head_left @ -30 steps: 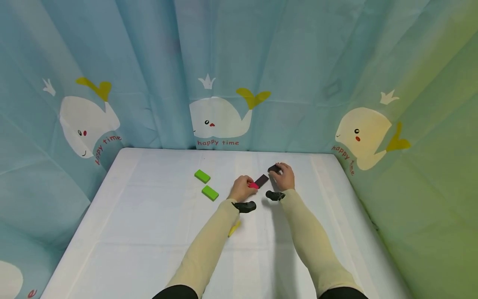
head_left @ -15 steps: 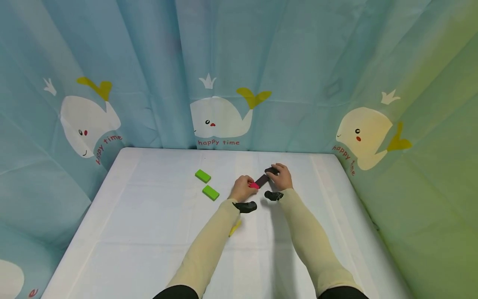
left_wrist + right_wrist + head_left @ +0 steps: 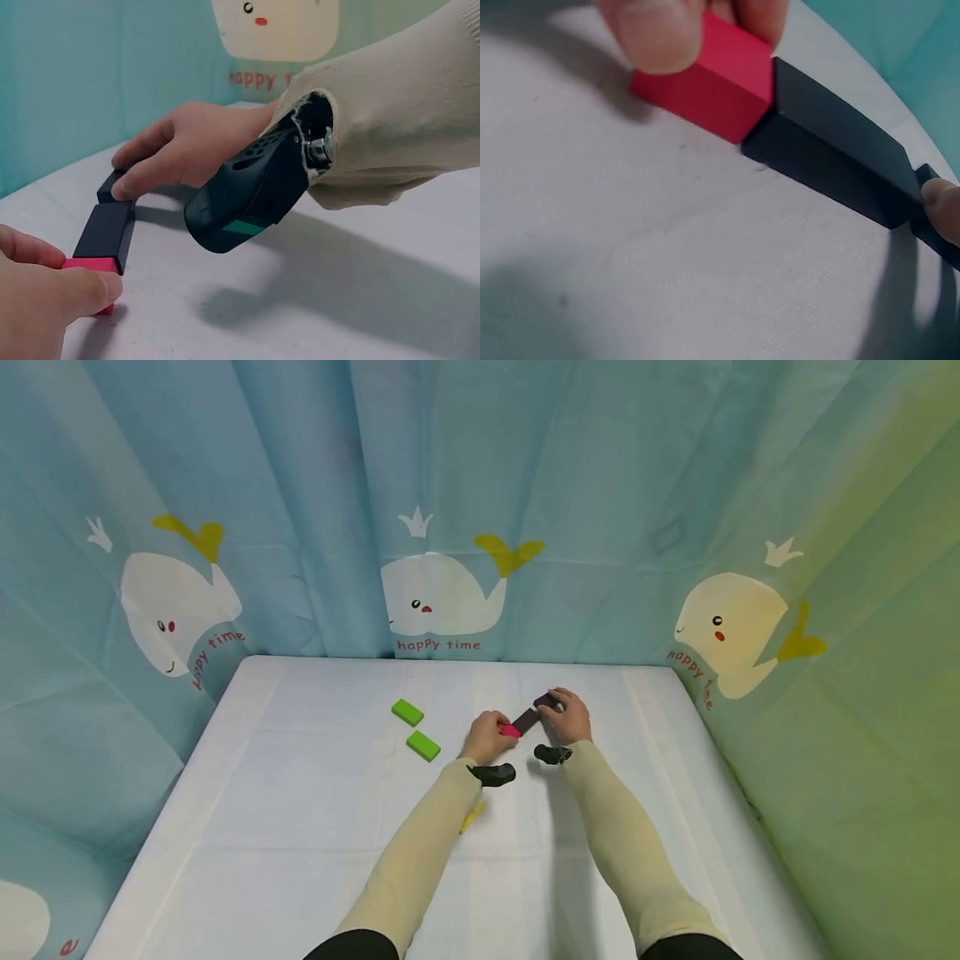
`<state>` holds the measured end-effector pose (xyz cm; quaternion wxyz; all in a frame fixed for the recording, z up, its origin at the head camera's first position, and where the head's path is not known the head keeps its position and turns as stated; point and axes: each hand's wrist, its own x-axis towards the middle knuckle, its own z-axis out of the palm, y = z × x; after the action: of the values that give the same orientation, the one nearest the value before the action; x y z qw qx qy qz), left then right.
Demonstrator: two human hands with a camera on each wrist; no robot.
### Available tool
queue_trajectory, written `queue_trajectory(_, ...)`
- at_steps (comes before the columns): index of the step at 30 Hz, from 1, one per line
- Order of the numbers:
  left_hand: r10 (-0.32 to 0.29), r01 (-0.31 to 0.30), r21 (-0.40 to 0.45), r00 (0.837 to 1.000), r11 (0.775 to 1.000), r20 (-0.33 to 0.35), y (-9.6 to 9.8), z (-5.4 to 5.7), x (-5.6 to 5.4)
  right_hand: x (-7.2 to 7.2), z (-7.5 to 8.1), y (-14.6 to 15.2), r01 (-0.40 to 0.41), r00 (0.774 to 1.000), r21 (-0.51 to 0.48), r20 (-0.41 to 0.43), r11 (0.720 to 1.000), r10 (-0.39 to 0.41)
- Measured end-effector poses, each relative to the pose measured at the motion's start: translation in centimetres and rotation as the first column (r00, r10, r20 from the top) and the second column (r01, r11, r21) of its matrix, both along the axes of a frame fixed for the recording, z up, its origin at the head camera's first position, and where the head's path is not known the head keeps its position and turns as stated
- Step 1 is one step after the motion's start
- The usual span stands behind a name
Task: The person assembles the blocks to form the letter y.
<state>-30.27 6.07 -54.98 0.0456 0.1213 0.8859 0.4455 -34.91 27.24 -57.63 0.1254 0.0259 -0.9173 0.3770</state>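
My left hand (image 3: 485, 740) pinches a pinkish-red block (image 3: 712, 82) between thumb and fingers, low on the white table. End to end with it lies a black rectangular block (image 3: 832, 142), which no hand touches. At the far end of that block, a second black block (image 3: 112, 186) is gripped by my right hand (image 3: 572, 718), thumb on the near side. The three form a roughly straight row slanting away to the right. In the right wrist view the far black block (image 3: 935, 225) sits close to the middle one, slightly offset; contact is unclear.
Two bright green blocks (image 3: 407, 712) lie to the left of my left hand. A yellow piece (image 3: 472, 817) is partly covered by my left forearm. A blue whale-print curtain (image 3: 600, 602) hangs behind the white table (image 3: 300, 777).
My right hand has shifted a little to the left with its black block, bringing it closer to the middle black block. The left hand and the red block have stayed in place.
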Motion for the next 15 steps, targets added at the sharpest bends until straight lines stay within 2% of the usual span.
queue_trajectory(8,-0.003,0.003,0.013,1.000,1.000,0.004,0.00,0.08,-0.10,0.09,0.61,0.03,0.018,0.995,-0.036,0.097,0.999,-0.015)
queue_trajectory(15,0.008,-0.008,0.000,1.000,1.000,0.023,0.01,-0.22,-0.07,0.60,0.99,0.31,-0.047,0.991,-0.019,0.122,0.999,0.048)
